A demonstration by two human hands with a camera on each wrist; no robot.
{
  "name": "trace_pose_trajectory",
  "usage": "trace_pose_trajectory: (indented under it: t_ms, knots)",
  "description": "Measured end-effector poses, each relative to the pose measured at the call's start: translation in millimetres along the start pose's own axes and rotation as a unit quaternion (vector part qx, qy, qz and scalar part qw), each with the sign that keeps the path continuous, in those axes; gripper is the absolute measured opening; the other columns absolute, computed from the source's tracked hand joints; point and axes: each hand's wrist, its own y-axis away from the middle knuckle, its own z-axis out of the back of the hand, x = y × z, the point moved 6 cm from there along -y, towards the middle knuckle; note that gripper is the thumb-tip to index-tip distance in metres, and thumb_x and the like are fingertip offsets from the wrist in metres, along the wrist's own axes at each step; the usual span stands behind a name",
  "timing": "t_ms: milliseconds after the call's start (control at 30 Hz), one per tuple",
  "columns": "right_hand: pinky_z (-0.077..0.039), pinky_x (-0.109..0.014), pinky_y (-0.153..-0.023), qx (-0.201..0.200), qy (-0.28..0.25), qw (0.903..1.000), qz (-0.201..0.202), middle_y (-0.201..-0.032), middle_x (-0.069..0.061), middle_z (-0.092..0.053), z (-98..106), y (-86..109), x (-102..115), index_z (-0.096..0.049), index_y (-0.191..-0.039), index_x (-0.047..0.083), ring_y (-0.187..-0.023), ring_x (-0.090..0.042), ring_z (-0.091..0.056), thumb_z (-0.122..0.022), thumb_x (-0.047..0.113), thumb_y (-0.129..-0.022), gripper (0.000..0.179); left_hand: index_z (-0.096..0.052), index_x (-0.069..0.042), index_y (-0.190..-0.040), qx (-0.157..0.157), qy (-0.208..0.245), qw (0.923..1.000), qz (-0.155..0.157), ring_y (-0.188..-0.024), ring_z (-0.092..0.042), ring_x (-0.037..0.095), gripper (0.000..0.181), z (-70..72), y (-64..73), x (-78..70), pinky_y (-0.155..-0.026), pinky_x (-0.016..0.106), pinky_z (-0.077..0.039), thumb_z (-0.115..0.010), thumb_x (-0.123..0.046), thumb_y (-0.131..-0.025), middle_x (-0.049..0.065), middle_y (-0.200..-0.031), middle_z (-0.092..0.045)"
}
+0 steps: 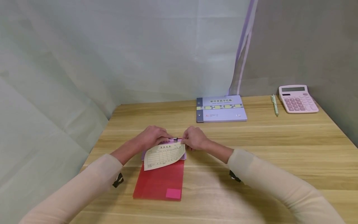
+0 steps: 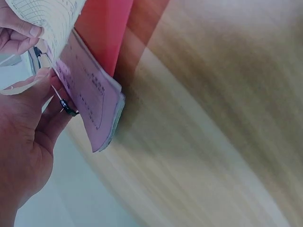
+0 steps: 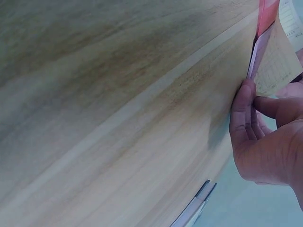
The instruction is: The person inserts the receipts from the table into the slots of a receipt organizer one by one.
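A red plastic folder point(image 1: 159, 183) with a pink label lies on the wooden table. On its upper part lies a pink-covered pad point(image 2: 90, 90). Over the pad a cream printed form point(image 1: 165, 156) curls up, its lower edge lifted. At the folder's top edge is a metal clip point(image 1: 174, 139) with black parts. My left hand point(image 1: 154, 137) is at this clip, thumb and fingers pinching it; the exact contact is partly hidden. With thumb and fingertips my right hand point(image 1: 195, 138) pinches the form's upper right corner, close to the pad's edge.
Behind the hands lies a blue-grey account book point(image 1: 221, 109). Further right are a light green pen point(image 1: 275, 105) and a pink calculator point(image 1: 298, 99). Pale cloth point(image 1: 139, 46) hangs along the table's back and left sides.
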Motion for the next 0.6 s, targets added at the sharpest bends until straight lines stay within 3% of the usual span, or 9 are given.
trace_pose_trajectory:
  t_ms: [167,333,600]
  knots:
    - [-0.053,-0.024,-0.045,-0.005,0.011,0.9999,0.001,-0.061,-0.006,-0.07,0,0.0,1,-0.078,-0.084,0.003,-0.05,-0.017,-0.068,-0.078,0.009,-0.098,0.015,-0.081,-0.013,-0.123,0.025,0.015,0.9996,0.005,-0.08,-0.063,0.008,0.024,1.9,-4.2,2.1,-0.074,0.026,-0.056,-0.076,-0.012,-0.1,-0.001,-0.102,-0.078]
    - [-0.051,-0.023,-0.044,-0.01,0.021,0.9997,0.01,-0.059,-0.006,-0.07,1,0.6,2,-0.079,-0.083,0.004,-0.049,-0.016,-0.067,-0.078,0.009,-0.098,0.015,-0.081,-0.011,-0.123,0.045,0.037,0.9982,-0.007,-0.097,-0.074,0.015,0.023,5.7,-8.5,3.1,-0.084,0.034,-0.061,-0.075,-0.011,-0.101,0.003,-0.113,-0.08]
    - [-0.052,-0.023,-0.045,-0.014,0.015,0.9997,0.015,-0.06,-0.005,-0.07,1,2.2,3,-0.079,-0.084,0.002,-0.05,-0.017,-0.068,-0.077,0.008,-0.098,0.015,-0.082,-0.011,-0.121,0.061,0.048,0.9969,-0.012,-0.109,-0.075,0.022,0.021,10.2,-12.2,2.8,-0.093,0.042,-0.061,-0.073,-0.012,-0.102,0.005,-0.117,-0.079]
